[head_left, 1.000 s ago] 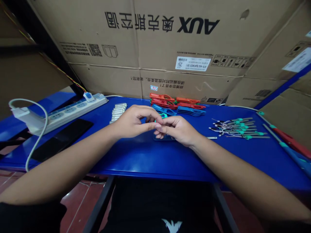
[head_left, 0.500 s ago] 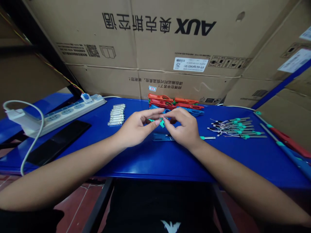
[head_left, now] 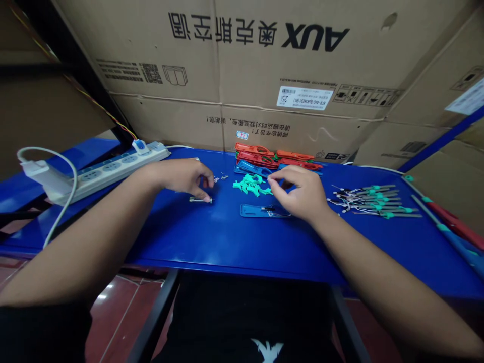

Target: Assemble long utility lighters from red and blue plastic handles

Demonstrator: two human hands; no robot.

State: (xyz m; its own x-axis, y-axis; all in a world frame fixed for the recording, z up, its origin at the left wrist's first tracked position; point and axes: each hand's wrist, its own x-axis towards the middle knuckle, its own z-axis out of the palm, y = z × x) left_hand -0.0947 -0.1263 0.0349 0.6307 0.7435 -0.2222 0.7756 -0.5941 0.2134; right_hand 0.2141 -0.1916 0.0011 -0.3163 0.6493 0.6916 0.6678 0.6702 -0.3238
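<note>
Open tabletop (head_left: 223, 247) fronts the obstructing blue casing (head_left: 251, 210).

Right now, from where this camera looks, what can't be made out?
- Head view: whether the left hand grips the slim silvery tube; the hand itself hides the contact.
- Head view: the right end of the long blue plastic shell, behind the right hand.
- Head view: what the tiny pale bits are; too small.
- Head view: one end of the long red plastic piece, cut off by the right edge.
</note>
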